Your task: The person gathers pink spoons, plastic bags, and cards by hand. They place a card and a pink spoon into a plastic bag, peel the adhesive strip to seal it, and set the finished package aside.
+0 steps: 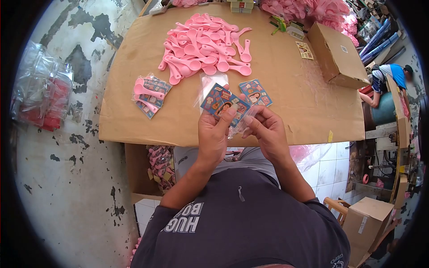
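My left hand [213, 134] grips a blue printed card [217, 99] between thumb and fingers, close over the near edge of the table. At the card's right end, my right hand [269, 132] pinches a clear plastic bag [247, 118], which overlaps the card there. Just behind the hands lie more printed cards [258, 94] and some flat clear bags [207, 82]. Farther back is a big heap of pink measuring spoons [196, 47]. To the left sits a small pile of bagged cards [157, 85] with pink spoons on them.
A cardboard box [333, 58] stands at the table's right, near a loose yellowish card [304, 50]. Pink goods in plastic [308, 11] fill the back edge. Clear bags [44, 89] hang on the left wall. Another person [393, 78] bends over at far right.
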`<state>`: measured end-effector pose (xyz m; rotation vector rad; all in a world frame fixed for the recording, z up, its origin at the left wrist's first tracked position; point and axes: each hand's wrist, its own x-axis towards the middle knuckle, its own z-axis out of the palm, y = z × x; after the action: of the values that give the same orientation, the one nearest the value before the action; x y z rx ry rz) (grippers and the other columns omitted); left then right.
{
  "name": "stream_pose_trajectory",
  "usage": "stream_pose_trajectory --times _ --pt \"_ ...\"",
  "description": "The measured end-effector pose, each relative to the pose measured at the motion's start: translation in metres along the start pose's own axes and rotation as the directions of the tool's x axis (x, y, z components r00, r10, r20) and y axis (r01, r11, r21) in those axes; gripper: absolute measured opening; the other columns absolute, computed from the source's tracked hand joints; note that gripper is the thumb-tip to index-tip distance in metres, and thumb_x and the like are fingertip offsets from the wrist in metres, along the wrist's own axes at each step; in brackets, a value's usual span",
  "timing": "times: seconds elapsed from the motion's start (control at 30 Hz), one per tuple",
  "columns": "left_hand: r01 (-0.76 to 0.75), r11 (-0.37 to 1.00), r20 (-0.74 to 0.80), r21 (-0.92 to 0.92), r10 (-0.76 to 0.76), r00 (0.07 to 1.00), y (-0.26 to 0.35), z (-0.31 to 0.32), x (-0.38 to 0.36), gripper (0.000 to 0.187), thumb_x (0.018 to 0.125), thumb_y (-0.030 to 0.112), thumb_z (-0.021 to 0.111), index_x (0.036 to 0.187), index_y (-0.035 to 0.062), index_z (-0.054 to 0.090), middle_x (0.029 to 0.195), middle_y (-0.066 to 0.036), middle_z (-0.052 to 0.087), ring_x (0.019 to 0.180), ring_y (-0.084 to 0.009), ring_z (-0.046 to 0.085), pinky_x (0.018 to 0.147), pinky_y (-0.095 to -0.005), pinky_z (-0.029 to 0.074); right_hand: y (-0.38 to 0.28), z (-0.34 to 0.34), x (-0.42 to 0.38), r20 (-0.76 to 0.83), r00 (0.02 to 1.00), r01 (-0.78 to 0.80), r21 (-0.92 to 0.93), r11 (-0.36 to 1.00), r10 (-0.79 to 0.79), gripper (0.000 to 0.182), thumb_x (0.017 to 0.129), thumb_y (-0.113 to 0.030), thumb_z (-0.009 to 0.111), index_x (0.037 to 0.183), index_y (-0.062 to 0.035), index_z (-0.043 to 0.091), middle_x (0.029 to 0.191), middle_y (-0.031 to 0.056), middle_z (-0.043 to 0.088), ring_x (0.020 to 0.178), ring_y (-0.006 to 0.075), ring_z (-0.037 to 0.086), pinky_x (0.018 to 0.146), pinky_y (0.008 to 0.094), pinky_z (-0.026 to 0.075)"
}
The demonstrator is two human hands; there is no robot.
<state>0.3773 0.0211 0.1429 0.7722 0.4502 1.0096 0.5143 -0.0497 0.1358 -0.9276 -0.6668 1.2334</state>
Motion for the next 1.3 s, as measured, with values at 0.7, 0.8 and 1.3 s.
stream_pose_trajectory --times 0.7,0.8,1.3 --pt "-0.053 0.978 0.043 -0.200 0.063 0.997 0.010 0.014 0.007 0.065 0.099 -0.002 0.049 0.158 0.0135 0.026 0.143 -0.023 0.053 0.137 -0.0302 0.050 0.114 -0.0426 0.044 0.010 -0.002 -0.005 -0.072 0.997 -0.038 0.023 0.999 0.039 0.017 0.097 -0.012 0.069 0.108 -0.0017 0.062 0.091 0.0048 0.070 0.074 0.0088 0.066 0.061 0.0227 0.054" --pt "-0.075 0.973 0.053 -0.220 0.089 0.995 0.013 0.008 0.011 0.062 0.101 0.001 0.047 0.158 0.0160 0.026 0.142 -0.025 0.052 0.136 -0.0342 0.051 0.114 -0.0464 0.045 0.005 0.003 -0.009 -0.055 0.994 -0.092 0.016 0.996 0.093 0.015 0.096 -0.013 0.070 0.103 -0.0019 0.063 0.087 0.0043 0.069 0.073 0.0078 0.066 0.058 0.0225 0.054" --pt "0.058 0.954 0.127 -0.293 -0.022 0.992 0.008 0.004 0.004 0.051 0.103 0.006 0.051 0.152 0.0088 0.035 0.118 -0.017 0.064 0.110 -0.0240 0.065 0.094 -0.0392 0.058 0.015 0.015 -0.002 -0.124 0.991 -0.069 -0.185 0.980 0.046 0.017 0.093 -0.011 0.074 0.092 -0.0048 0.058 0.073 -0.0004 0.060 0.058 0.0042 0.056 0.046 0.0191 0.042"
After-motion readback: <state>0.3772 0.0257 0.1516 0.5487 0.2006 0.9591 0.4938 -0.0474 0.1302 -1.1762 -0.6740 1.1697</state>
